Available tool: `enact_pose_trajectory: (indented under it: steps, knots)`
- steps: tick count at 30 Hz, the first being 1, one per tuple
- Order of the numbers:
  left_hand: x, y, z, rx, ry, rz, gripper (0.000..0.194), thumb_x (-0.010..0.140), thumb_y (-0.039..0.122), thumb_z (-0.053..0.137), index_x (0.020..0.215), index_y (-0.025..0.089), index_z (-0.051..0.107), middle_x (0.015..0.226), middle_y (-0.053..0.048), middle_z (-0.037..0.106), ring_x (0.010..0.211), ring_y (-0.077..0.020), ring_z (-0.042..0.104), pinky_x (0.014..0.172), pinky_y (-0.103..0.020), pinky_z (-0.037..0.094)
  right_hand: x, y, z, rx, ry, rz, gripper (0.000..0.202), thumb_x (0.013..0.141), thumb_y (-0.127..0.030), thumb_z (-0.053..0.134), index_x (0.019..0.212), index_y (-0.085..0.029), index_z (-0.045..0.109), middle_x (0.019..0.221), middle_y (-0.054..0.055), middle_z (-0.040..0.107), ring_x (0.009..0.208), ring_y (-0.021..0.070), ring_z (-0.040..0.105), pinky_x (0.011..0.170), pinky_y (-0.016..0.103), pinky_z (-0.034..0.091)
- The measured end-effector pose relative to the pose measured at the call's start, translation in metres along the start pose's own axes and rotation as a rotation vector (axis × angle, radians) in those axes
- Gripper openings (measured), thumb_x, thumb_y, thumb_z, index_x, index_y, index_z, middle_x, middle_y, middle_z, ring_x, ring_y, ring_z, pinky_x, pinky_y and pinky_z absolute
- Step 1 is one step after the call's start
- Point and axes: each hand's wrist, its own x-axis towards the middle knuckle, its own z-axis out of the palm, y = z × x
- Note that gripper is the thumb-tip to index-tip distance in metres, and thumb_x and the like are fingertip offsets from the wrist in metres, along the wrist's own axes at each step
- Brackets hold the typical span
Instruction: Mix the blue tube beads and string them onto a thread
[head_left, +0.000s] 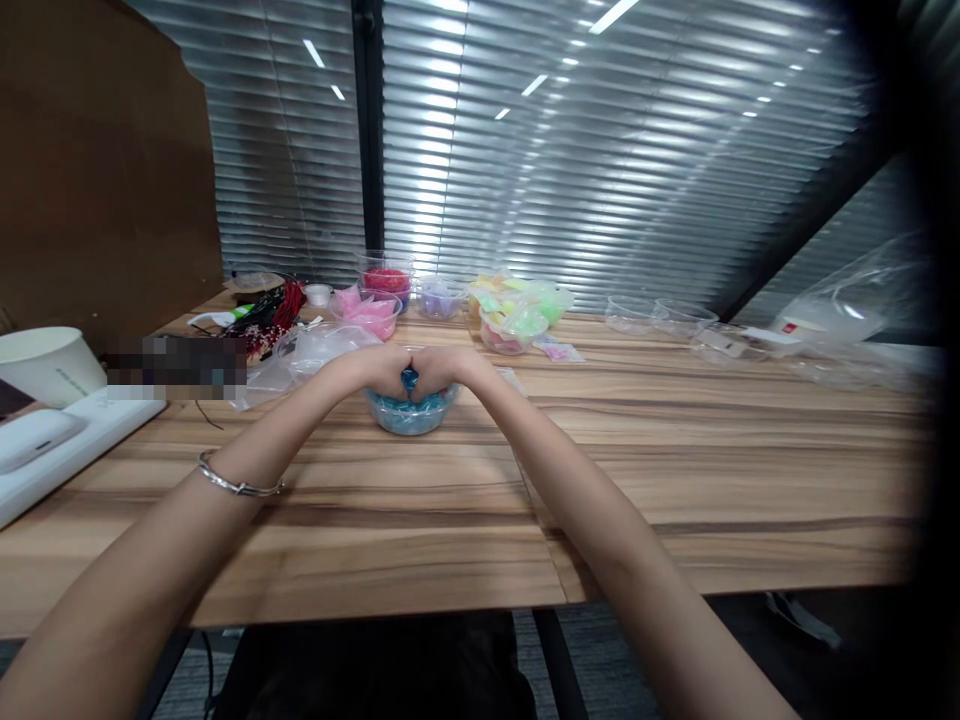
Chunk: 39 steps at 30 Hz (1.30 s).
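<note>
My left hand (382,368) and my right hand (441,368) meet over a clear plastic bowl (409,425). Both are bent down at the wrist with curled fingers, and the fingertips are mostly hidden. Between them shows a dark blue shiny piece (409,379) of thin plastic, pinched at the thumbs; its exact kind is unclear. More crinkled blue translucent pieces (415,408) fill the bowl, which stands on the wooden table (420,530). A silver bangle (238,487) circles my left forearm.
Behind the bowl stand tubs of pink pieces (367,315), red pieces (387,281), lilac pieces (440,298) and yellow-green pieces (517,305). Clear containers (682,316) and a plastic bag (847,300) lie right. At left are red-black cords (281,315), plastic film (319,345) and a white case (37,438).
</note>
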Motion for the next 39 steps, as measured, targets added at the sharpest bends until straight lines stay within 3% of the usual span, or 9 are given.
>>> enact_pose_trajectory:
  steps: [4, 12, 21, 39]
  knots:
    - [0.003, -0.001, 0.003, 0.04, 0.02, -0.03, 0.045, 0.066, 0.027, 0.061, 0.107, 0.01, 0.069, 0.094, -0.013, 0.073, 0.077, -0.0268, 0.068, 0.061, -0.029, 0.049, 0.006, 0.001, 0.006, -0.014, -0.01, -0.094, 0.05, 0.068, -0.02, 0.07, 0.118, -0.014, 0.065, 0.104, 0.008, 0.073, 0.079, 0.0198, 0.068, 0.064, 0.023, 0.049]
    - [0.007, 0.002, 0.009, 0.101, 0.077, -0.121, 0.04, 0.069, 0.024, 0.062, 0.106, 0.014, 0.07, 0.101, -0.012, 0.073, 0.088, -0.0264, 0.069, 0.068, -0.026, 0.05, 0.016, 0.003, 0.011, -0.089, 0.063, -0.079, 0.05, 0.068, -0.021, 0.072, 0.118, -0.02, 0.065, 0.118, 0.008, 0.069, 0.102, 0.0276, 0.066, 0.079, 0.026, 0.052]
    - [0.008, 0.004, 0.012, 0.145, 0.111, -0.184, 0.037, 0.068, 0.022, 0.063, 0.104, 0.014, 0.07, 0.101, -0.011, 0.073, 0.091, -0.0263, 0.069, 0.071, -0.026, 0.05, 0.021, 0.005, 0.018, -0.115, 0.116, -0.052, 0.05, 0.07, -0.023, 0.069, 0.12, -0.017, 0.063, 0.117, 0.011, 0.069, 0.102, 0.029, 0.066, 0.078, 0.029, 0.053]
    - [0.006, 0.008, 0.011, 0.169, 0.135, -0.18, 0.039, 0.07, 0.024, 0.062, 0.108, 0.015, 0.069, 0.104, -0.014, 0.073, 0.094, -0.03, 0.069, 0.076, -0.031, 0.052, 0.026, 0.004, 0.023, -0.12, 0.15, 0.018, 0.047, 0.074, -0.025, 0.064, 0.12, -0.015, 0.063, 0.116, 0.014, 0.069, 0.103, 0.0307, 0.066, 0.079, 0.033, 0.054]
